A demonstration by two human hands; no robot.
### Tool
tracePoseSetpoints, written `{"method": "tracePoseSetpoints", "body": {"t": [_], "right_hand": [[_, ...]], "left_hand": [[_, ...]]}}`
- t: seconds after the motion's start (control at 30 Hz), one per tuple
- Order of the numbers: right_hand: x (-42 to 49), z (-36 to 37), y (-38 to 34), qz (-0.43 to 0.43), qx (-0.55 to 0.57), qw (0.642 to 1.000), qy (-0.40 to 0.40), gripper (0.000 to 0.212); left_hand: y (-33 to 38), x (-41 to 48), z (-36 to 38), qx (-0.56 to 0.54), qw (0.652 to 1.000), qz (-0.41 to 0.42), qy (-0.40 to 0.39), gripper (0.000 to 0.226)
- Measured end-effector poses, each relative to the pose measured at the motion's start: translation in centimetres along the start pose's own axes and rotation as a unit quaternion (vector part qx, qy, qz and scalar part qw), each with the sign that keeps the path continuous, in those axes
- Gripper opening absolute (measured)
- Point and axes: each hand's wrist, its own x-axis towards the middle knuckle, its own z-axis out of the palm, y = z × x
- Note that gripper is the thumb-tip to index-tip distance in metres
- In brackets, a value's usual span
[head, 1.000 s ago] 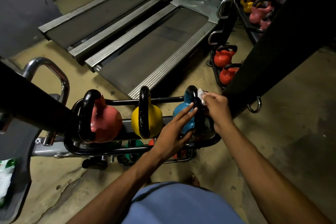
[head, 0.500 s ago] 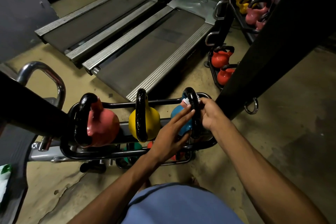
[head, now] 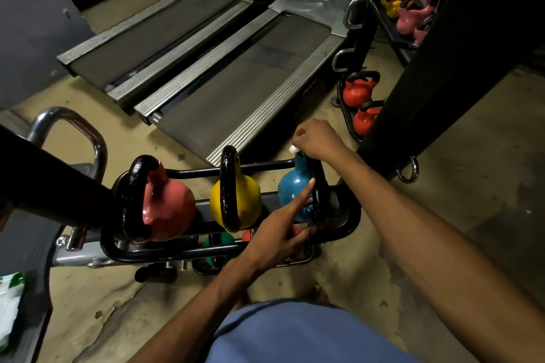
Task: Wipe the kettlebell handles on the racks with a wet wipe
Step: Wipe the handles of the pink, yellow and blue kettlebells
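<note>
**Entry: wipe held at top of blue kettlebell handle**

Nearest the camera, a blue shirt [head: 295, 333] is seen at the bottom edge, with both forearms reaching forward from it.

The left hand [head: 277, 233] is held open with straight fingers. Its index fingertip [head: 309, 186] is laid against the black handle [head: 318, 188] of the blue kettlebell [head: 290, 186], on the side facing the bell's body.

The blue kettlebell is seated at the end of the top tier of the black rack [head: 348, 221], directly under both hands. A yellow kettlebell [head: 247, 200] is seated to the left of the left hand, and a pink kettlebell [head: 168, 206] further left again. On the lower tier, beneath the left hand, a green kettlebell [head: 218, 240] is partly seen.

The right hand [head: 317, 138] is placed just beyond the left, at the top of the same black handle. Its fingers are curled, and a white wet wipe [head: 293, 149] is gripped in them; only a small corner of the wipe is visible, at the top of the handle.

Far left of the hands, a green and white packet [head: 10, 303] is noted at the frame edge.

Beyond the hands, two treadmills [head: 236, 76] are laid side by side on the floor. Beyond and right of the right hand, a second rack [head: 340, 91] carries two red kettlebells [head: 361, 91], partly hidden by a black post [head: 442, 68].
</note>
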Motion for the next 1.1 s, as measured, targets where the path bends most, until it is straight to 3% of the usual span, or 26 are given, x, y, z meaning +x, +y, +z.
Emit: {"method": "tracePoseSetpoints", "body": {"t": [0.07,0.17,0.23,0.33,0.37,0.47,0.5,0.53,0.63,0.67,0.77,0.87,0.97,1.1], "right_hand": [[-2.2,0.2,0.2,-0.061,-0.033,0.997,0.037,0.018],[-7.1,1.3,1.3,-0.099,0.009,0.978,0.182,0.017],[-10.4,2.2,1.9,-0.062,0.103,0.961,0.248,0.013],[-12.0,3.4,2.3,0.069,0.334,0.914,0.221,0.010],[-11.3,3.7,2.5,0.132,0.432,0.873,0.184,0.016],[-8.9,3.9,3.2,0.254,0.683,0.684,0.016,0.033],[-8.5,3.6,3.3,0.265,0.719,0.642,-0.022,0.035],[-8.3,3.5,3.5,0.263,0.732,0.626,-0.043,0.035],[-8.2,3.3,3.1,0.226,0.717,0.659,-0.004,0.025],[-7.7,3.1,3.0,0.214,0.679,0.701,0.040,0.018],[-5.1,1.9,2.3,0.143,0.427,0.881,0.147,0.011],[-2.6,0.5,1.5,0.074,0.210,0.968,0.116,0.012],[-2.6,0.5,1.0,0.016,0.093,0.991,0.098,0.014],[-7.1,1.7,1.5,-0.054,0.033,0.976,0.210,0.013]], "left_hand": [[0.0,0.1,-0.1,0.006,1.000,0.006,-0.002,0.096],[0.0,0.1,-0.2,0.007,1.000,0.005,-0.005,0.096],[0.0,0.0,-0.1,0.005,1.000,0.003,-0.005,0.096],[0.2,-0.1,0.2,-0.006,1.000,-0.007,0.003,0.096],[0.2,-0.1,0.3,-0.014,1.000,-0.010,0.004,0.095],[-0.3,-0.1,0.5,-0.028,1.000,-0.012,0.000,0.091],[-0.4,-0.1,0.5,-0.022,1.000,-0.010,0.000,0.090],[-0.4,-0.1,0.5,-0.017,1.000,-0.011,-0.001,0.090],[-0.5,-0.2,0.5,-0.024,0.999,-0.031,0.004,0.090],[-0.7,-0.2,0.5,-0.031,0.999,-0.039,0.004,0.088],[-1.2,-0.1,0.6,-0.024,0.999,-0.046,0.007,0.079],[-1.4,0.0,0.5,-0.010,0.999,-0.038,0.008,0.074],[-1.5,0.2,0.4,-0.003,0.999,-0.036,0.004,0.071],[-1.8,0.2,0.5,0.000,0.999,-0.038,0.008,0.070]]}}
